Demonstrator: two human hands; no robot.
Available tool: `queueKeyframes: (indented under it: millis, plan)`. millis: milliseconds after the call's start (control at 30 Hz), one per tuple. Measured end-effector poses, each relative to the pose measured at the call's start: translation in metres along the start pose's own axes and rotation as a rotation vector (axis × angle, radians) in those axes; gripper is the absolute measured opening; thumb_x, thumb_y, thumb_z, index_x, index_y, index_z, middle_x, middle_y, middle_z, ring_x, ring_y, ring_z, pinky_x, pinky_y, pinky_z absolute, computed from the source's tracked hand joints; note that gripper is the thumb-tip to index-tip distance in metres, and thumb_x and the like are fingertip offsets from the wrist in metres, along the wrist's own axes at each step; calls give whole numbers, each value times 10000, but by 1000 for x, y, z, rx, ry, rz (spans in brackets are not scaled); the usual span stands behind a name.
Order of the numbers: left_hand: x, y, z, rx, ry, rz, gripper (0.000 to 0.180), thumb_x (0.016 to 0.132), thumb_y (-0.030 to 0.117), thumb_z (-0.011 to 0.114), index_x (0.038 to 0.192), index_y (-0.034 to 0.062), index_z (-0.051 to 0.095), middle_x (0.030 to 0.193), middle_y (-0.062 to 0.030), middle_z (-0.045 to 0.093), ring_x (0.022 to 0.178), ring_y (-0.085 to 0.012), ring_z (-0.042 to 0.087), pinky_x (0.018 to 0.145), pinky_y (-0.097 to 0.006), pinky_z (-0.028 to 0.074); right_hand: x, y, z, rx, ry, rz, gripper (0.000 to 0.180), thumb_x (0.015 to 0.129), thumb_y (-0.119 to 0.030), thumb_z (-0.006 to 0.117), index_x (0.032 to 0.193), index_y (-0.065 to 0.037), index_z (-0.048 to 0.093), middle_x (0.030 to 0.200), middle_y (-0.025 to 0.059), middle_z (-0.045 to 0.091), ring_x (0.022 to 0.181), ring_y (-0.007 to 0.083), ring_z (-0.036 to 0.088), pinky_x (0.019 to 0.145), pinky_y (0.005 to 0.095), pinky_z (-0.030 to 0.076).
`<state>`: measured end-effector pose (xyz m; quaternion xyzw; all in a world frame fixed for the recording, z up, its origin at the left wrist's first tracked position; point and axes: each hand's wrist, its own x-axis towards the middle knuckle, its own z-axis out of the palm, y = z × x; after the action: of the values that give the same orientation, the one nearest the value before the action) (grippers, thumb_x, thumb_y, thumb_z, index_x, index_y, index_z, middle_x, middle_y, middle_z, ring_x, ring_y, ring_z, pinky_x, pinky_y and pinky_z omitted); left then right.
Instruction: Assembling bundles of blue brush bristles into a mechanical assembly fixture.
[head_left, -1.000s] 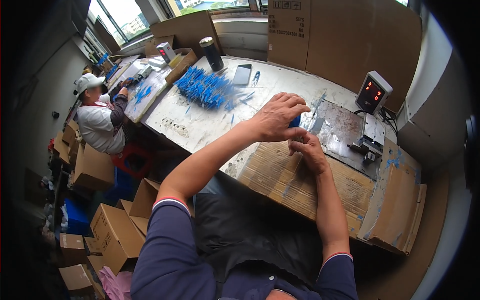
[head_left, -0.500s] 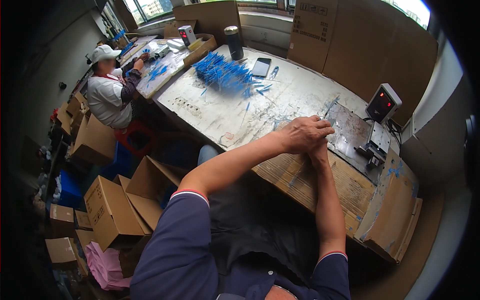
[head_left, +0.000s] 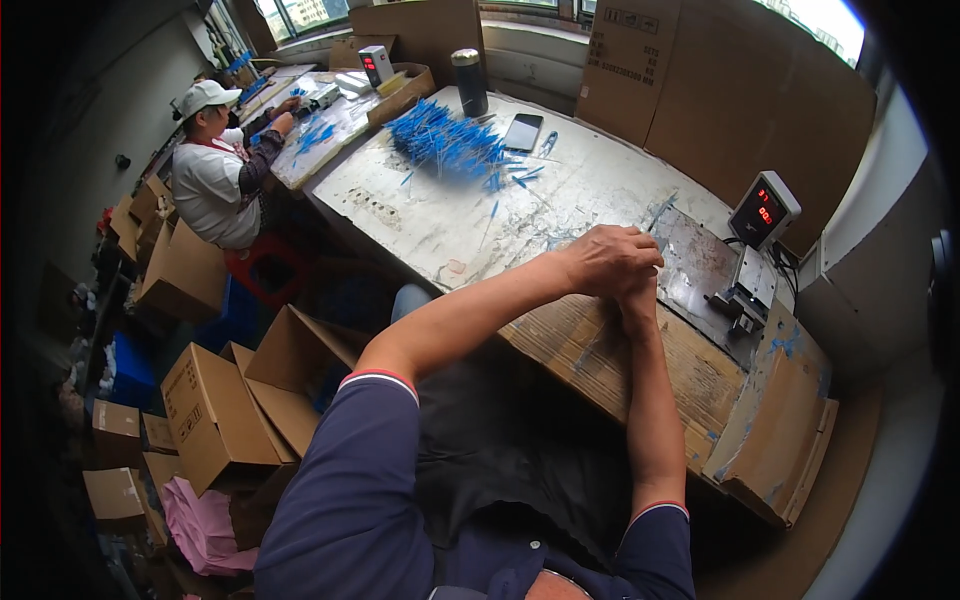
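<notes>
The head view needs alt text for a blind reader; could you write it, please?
A person's left hand overlaps the right hand near a cardboard sheet on a worktable, hiding anything held. A pile of thin blue pieces and a smartphone lie beyond.

The sticks [head_left: 445, 140] are blue, the tabletop [head_left: 420, 225] is white, and the navy sleeves [head_left: 345, 470] have red-and-white striped cuffs [head_left: 386, 377]

Across the table [head_left: 395, 232], a scuffed, stained white coating. Along its near edge, a rough, matt corrugated cardboard sheet [head_left: 575, 335], ribs showing. Toward its right end, a scratched, dull metal plate [head_left: 695, 255] beside a smoother, shinier metal fixture [head_left: 755, 277]. At its far-left corner, a dark satin tumbler [head_left: 469, 90] with metallic lid; just beside, a glossy-screened smartphone [head_left: 523, 132] and smooth, plastic-looking slender blue sticks [head_left: 440, 142].
</notes>
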<state>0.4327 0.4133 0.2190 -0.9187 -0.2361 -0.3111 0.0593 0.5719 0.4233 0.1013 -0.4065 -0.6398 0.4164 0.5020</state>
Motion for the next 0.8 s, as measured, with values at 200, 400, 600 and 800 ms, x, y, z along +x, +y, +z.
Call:
queueKeyframes:
  millis: [200,400,600,800]
  plan:
    - [2,0,-7,-36,17,-30,314,868,215,679,1158,99,655,1169,-96,655,1040,-293,646,868,-384,547,-5,-17,3,203,21,10,351,868,-91,730,1184,-6,602,1129,50,639,993,144,626,841,279,533]
    - [-24,8,7,-445,476,-786,340,968,223,637,1215,-10,616,1160,-167,648,1039,-247,659,889,-341,527,-6,-42,-10,597,122,250,220,756,-77,815,937,-28,700,803,37,671,643,151,633,629,293,547]
    - [-44,8,34,-924,194,-948,279,956,173,632,1144,-30,669,901,-77,714,758,-122,647,686,-279,525,-2,-33,-12,623,43,311,305,734,-62,793,1018,-9,699,859,57,696,700,159,660,648,290,550]
    - [-45,-3,49,-1036,322,-1047,176,964,136,631,1036,-11,694,907,-11,690,793,-59,606,710,-218,495,-3,-45,-17,612,6,342,284,735,-34,745,1013,-2,697,889,85,711,737,179,680,681,302,564]
